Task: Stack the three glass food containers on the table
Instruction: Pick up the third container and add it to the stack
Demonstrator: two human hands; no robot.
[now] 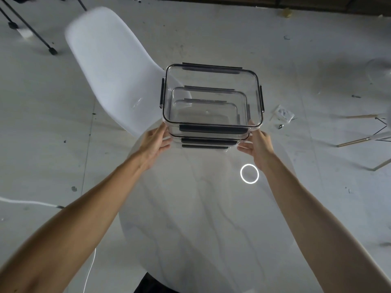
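Three clear glass food containers with dark-rimmed lids and black clips stand in one stack (211,106) at the far side of the round white marble table (196,218). The widest container is on top; two smaller ones show through it below. My left hand (155,144) presses against the stack's left side at its lower front corner. My right hand (258,145) presses against the right side at the same height. Both hands have their fingers spread along the container walls, holding the stack between them.
A white plastic chair (110,66) stands behind the table on the left. A bright ring of reflected light (249,173) lies on the tabletop near my right wrist. Black stand legs (29,26) are at the far left, a wooden-legged chair base (364,138) at the right, a white cable (27,202) on the floor.
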